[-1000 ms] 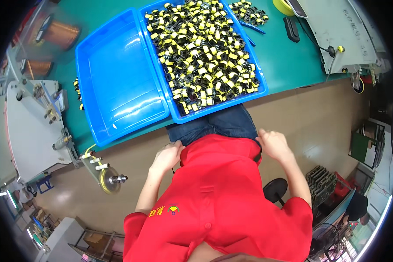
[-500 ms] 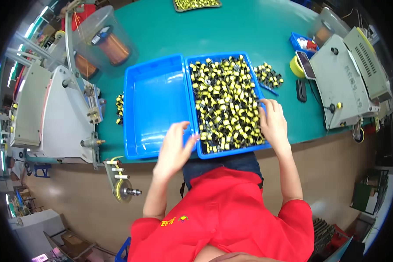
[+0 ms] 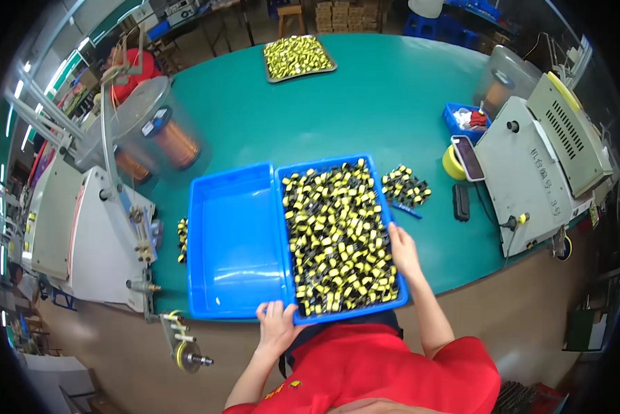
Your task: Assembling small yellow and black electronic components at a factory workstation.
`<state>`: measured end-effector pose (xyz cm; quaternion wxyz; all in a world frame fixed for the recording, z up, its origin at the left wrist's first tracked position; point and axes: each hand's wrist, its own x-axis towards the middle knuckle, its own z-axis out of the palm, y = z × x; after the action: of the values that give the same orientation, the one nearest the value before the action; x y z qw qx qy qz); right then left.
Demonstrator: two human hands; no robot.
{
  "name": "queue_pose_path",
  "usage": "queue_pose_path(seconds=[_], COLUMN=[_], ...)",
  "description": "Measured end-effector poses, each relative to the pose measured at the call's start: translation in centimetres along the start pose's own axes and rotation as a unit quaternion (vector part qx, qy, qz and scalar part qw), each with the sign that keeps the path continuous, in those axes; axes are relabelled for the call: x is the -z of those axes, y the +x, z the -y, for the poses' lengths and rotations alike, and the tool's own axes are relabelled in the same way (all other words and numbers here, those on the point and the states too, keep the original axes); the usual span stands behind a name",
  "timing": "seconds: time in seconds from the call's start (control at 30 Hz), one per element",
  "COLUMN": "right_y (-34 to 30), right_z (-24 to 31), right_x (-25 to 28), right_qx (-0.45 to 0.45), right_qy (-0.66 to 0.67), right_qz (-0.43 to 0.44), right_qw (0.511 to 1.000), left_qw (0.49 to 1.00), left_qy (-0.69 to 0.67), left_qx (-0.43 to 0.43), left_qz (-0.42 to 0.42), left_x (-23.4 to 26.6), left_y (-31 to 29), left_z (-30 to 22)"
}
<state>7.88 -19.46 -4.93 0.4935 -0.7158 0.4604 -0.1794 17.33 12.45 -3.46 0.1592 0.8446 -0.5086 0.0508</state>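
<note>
Blue plastic formed the left tray (image 3: 237, 234) and the right tray (image 3: 355, 312), side by side along the near edge of the green worktop (image 3: 365, 103). Yellow-and-black parts (image 3: 337, 241) heaped the right tray. The left hand (image 3: 277, 328) curled its fingers at the near rim where the 2 trays met; the right hand (image 3: 404, 253), fingers close together, lay against the right tray's outer side. Whether either pinched plastic could not be told.

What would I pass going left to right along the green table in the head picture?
White machine, small pile of parts, left blue tray, right blue tray full of yellow-and-black parts, loose heap, black object, grey machine.
</note>
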Motion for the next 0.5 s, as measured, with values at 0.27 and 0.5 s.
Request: queue_pose_path(seconds=[0.27,0.5], right_y=[0.1,0.3], right_z=[-0.4,0.4], right_x=[-0.3,0.4], right_qx=[0.013,0.005], right_qy=[0.129,0.082], right_qz=[-0.039,-0.021], right_qw=[0.991,0.996], left_qw=[1.000,1.000], left_qy=[-0.010,-0.001], left_qx=[0.004,0.016], left_qz=[0.012,-0.015], left_x=[0.2,0.0], left_y=[0.3,0.3], left_z=[-0.3,-1.5])
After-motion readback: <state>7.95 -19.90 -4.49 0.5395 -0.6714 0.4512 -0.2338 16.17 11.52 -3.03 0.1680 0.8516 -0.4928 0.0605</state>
